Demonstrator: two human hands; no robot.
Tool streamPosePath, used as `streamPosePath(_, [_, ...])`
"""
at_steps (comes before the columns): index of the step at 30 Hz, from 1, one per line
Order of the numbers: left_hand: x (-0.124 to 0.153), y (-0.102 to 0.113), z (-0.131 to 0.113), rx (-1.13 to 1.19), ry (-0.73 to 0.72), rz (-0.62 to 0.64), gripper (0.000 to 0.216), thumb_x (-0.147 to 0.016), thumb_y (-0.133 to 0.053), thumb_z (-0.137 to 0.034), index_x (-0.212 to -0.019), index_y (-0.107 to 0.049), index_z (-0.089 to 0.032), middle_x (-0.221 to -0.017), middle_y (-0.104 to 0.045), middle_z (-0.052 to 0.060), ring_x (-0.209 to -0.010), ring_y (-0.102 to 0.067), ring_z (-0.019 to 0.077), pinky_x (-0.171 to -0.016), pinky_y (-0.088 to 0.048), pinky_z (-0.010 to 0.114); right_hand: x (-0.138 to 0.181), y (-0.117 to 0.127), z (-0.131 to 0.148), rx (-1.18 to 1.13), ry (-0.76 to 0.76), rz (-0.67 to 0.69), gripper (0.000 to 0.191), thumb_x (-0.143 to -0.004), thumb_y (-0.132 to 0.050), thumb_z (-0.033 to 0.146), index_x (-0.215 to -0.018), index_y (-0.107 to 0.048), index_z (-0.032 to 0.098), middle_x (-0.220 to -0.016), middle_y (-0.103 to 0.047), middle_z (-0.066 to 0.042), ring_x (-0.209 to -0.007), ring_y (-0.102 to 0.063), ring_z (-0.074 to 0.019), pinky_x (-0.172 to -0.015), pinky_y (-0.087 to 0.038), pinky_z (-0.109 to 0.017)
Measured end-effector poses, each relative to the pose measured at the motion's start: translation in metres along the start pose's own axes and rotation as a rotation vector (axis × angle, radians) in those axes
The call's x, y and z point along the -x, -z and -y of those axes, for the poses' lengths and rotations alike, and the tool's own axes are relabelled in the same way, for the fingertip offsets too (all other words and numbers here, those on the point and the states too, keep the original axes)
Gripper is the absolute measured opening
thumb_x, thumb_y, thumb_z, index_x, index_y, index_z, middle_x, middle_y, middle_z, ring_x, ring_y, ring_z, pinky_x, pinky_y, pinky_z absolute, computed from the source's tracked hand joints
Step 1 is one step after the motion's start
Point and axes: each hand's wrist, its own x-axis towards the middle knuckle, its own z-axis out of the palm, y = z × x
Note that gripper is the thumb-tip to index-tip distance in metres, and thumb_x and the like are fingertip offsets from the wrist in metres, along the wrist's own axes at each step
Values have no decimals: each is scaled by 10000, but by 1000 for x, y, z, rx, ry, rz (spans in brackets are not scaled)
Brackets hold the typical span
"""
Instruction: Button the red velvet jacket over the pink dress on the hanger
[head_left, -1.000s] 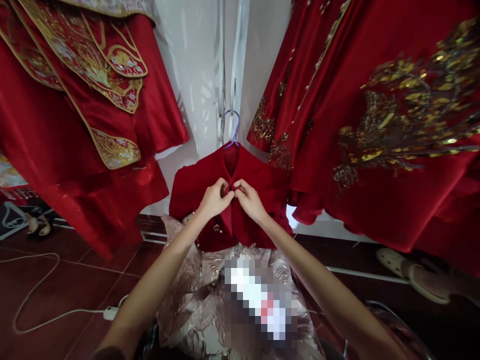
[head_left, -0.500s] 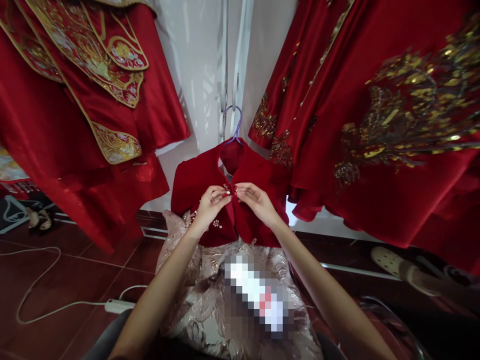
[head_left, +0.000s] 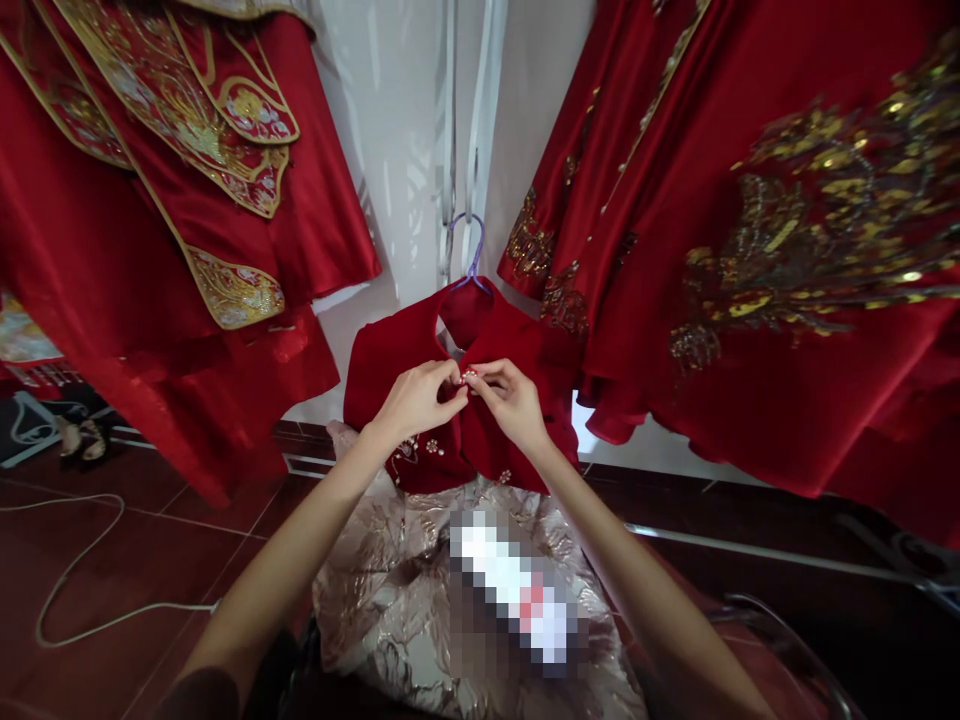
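A dark red jacket [head_left: 382,345] with beaded flower trim hangs on a purple hanger [head_left: 474,250] before me. At its front opening, just under the neckline, my left hand [head_left: 421,400] and my right hand [head_left: 511,398] meet fingertip to fingertip. Between them shows a small red fastener with white beads [head_left: 469,377]. My right thumb and forefinger pinch this piece. Closed against its left side, my left fingers partly hide the jacket edge, and I cannot see exactly what they grip. A pale pink brocade cloth [head_left: 375,600] spreads below the jacket.
Red gowns with gold embroidery [head_left: 232,290] hang on the left, and a red sequinned gown [head_left: 787,240] hangs on the right. A blurred-out bright object [head_left: 510,590] lies over the brocade. Shoes [head_left: 81,440] and a white cable [head_left: 67,570] are on the tiled floor.
My left hand has turned over, its back now more toward me, with the fingertips a little higher. My right fingers have shifted slightly. A foot in a pale clog at right has left the view.
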Motion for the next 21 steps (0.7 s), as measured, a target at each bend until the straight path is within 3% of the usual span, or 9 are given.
streamPosePath(6, [-9, 5, 6, -17, -61, 86, 57, -775, -531, -240, -772, -528, -183, -754, -608, 2, -646, -569, 117, -616, -435, 232, 5, -3, -3, -1, 11, -86, 271, -754, -630, 394, -938, -654, 197, -977, -675, -62, -893, -643, -193, -812, -549, -352])
streamPosePath(21, [-18, 9, 7, 30, -109, 146, 108, -743, -498, -215, -738, -604, -193, -634, -599, 10, -562, -551, 134, -580, -411, 251, 6, 0, -2, 32, 21, -36, 333, -729, -656, 391, -1000, -667, 199, -1025, -643, -70, -899, -632, -193, -813, -559, -367])
